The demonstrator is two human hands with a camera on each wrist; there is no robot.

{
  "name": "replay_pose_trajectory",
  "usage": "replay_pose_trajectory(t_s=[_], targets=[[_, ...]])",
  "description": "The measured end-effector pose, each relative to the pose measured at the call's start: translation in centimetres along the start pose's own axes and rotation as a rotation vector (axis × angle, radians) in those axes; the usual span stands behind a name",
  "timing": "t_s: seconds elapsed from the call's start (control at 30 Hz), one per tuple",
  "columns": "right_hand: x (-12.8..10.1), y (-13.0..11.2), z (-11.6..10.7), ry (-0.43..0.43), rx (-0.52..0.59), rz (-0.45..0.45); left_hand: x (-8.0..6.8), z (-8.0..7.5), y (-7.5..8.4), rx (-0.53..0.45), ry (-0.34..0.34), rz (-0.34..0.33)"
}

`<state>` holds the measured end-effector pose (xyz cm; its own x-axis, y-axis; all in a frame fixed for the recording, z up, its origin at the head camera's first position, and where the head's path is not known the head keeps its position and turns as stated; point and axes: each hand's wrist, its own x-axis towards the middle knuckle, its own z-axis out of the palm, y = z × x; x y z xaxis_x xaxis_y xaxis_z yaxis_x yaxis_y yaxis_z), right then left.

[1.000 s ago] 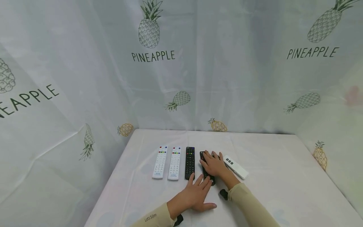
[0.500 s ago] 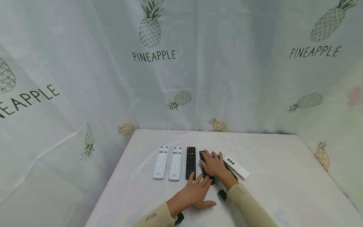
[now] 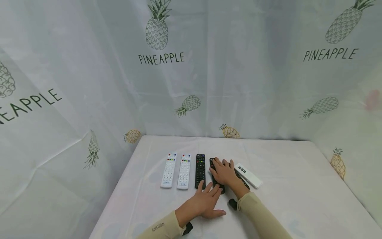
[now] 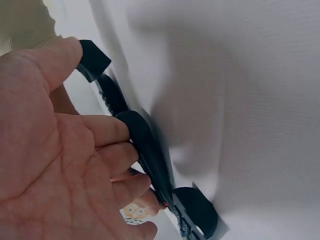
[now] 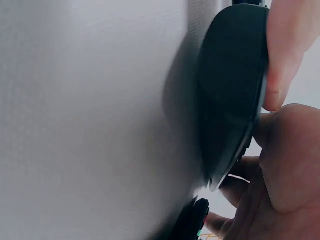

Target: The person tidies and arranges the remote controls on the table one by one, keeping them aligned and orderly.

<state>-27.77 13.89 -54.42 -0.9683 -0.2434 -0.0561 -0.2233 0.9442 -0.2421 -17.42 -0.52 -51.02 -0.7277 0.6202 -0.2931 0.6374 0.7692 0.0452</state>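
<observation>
Desk (image 3: 286, 172) in white cloth carries the row of remotes; my right hand (image 3: 224, 173) has its grip curled round the long black plastic remote (image 3: 213, 165), fourth along. Stiff, light and slick, I judge, so best held by both long edges, while my left hand (image 3: 206, 203) lies flat, holding nothing.

White-clothed table (image 3: 286, 186) with remotes (image 3: 183, 171) in a row

My left hand (image 3: 206, 202) lies flat, fingers spread toward one o'clock. My right hand (image 3: 223, 174) lies palm down, fingers curled, pointing toward eleven o'clock.
</observation>
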Motion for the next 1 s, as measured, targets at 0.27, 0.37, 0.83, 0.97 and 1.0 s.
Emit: replay_pose_trajectory(t_s=[0.27, 0.37, 0.83, 0.97, 1.0], targets=[[0.10, -0.30, 0.33, 0.004, 0.012, 0.008, -0.02, -0.23, -0.12, -0.004, -0.012, -0.012], [0.07, -0.29, 0.28, 0.015, 0.007, 0.008, -0.14, -0.38, -0.10, -0.011, -0.011, -0.016], [0.39, -0.56, 0.35, 0.010, 0.015, 0.034, -0.15, -0.61, -0.31, -0.022, -0.006, -0.014], [0.46, -0.51, 0.41, 0.012, 0.022, 0.033, -0.02, -0.46, -0.51, -0.025, -0.006, -0.013], [0.46, -0.51, 0.39, 0.012, 0.020, 0.032, -0.01, -0.45, -0.55, -0.022, -0.004, -0.011]])
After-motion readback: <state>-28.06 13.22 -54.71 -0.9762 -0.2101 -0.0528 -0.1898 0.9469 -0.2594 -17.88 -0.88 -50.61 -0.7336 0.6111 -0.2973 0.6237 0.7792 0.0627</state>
